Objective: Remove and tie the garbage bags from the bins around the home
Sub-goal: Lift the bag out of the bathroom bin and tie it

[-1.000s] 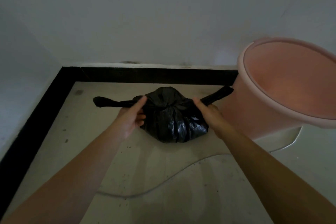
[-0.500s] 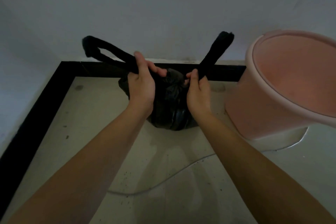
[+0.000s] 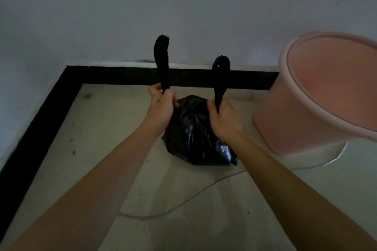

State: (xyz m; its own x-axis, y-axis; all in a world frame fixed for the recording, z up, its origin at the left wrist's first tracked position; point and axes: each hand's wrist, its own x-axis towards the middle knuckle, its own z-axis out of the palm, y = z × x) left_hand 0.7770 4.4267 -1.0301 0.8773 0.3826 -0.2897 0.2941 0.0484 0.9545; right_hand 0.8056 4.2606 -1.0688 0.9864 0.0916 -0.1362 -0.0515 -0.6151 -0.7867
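A crumpled black plastic garbage bag [image 3: 195, 134] sits on the pale speckled floor [image 3: 102, 138], just to the left of a round pink plastic bin [image 3: 306, 108] that stands open. The left hand [image 3: 161, 108] has its fingers closed around the bag's left handle loop [image 3: 162, 61], which stands upright above the fist. The right hand [image 3: 223, 118] is clamped on the right handle loop [image 3: 221, 75], also upright. Behind the bag, a black skirting strip [image 3: 122, 76] meets the grey wall [image 3: 183, 6].
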